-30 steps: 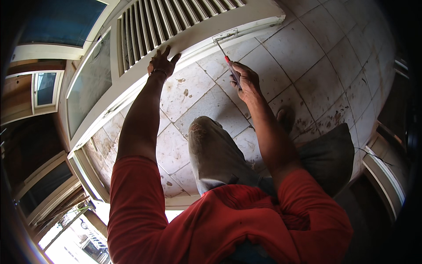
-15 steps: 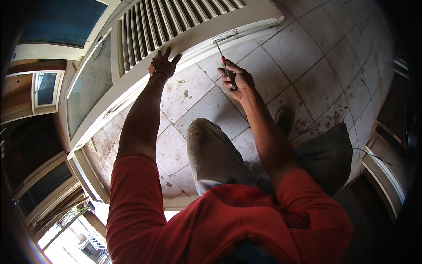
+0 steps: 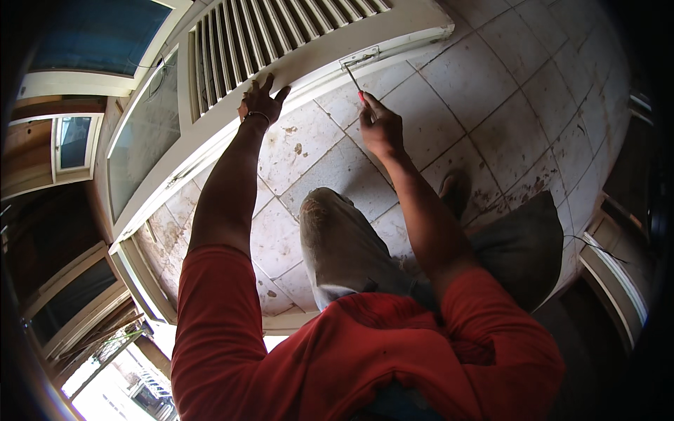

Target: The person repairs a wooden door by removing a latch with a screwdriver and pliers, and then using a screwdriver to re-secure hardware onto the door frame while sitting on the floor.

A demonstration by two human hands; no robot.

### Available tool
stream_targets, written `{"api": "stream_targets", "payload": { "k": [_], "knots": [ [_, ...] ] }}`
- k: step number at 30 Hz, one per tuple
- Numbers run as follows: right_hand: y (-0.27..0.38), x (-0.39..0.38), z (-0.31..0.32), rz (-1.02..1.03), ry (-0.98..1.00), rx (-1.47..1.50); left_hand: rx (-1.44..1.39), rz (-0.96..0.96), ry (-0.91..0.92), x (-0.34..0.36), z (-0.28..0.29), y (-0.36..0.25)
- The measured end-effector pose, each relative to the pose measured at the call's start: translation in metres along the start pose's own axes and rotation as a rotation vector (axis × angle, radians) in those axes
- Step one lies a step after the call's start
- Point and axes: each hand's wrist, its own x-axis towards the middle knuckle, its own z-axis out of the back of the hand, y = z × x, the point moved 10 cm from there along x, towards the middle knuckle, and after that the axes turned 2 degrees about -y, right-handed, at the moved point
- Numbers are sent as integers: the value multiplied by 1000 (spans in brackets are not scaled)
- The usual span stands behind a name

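Observation:
A white door (image 3: 316, 42) with louvre slats and a glass pane lies on its side across the upper view. My left hand (image 3: 261, 105) rests with spread fingers on its frame, just below the slats. My right hand (image 3: 382, 126) is closed round a screwdriver (image 3: 362, 95) with a red-banded handle, most of which the fingers hide. The screwdriver's thin shaft points up to a small metal fitting (image 3: 361, 57) set in the door's edge, its tip at or very near the left end of that fitting.
The floor is stained white tile (image 3: 505, 84), with my bent knee (image 3: 330, 231) over it. Framed glass panels (image 3: 98, 42) stand at the left, more frames (image 3: 618, 266) at the right with a thin dark cable. Bright daylight comes in at the lower left.
My right hand has twisted round the screwdriver twice, its fingers showing half a second ago and its back showing now. The tip stays at the fitting. My left hand has hardly moved.

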Motion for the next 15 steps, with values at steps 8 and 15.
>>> {"api": "stream_targets", "payload": {
  "k": [8, 15],
  "knots": [
    [-27, -37, -55, -1232, 373, 1476, 59, -5, -30, 2, -2, 11],
    [-12, -9, 0, -612, 61, 213, 49, -22, -12, -2, -1, 7]
  ]
}}
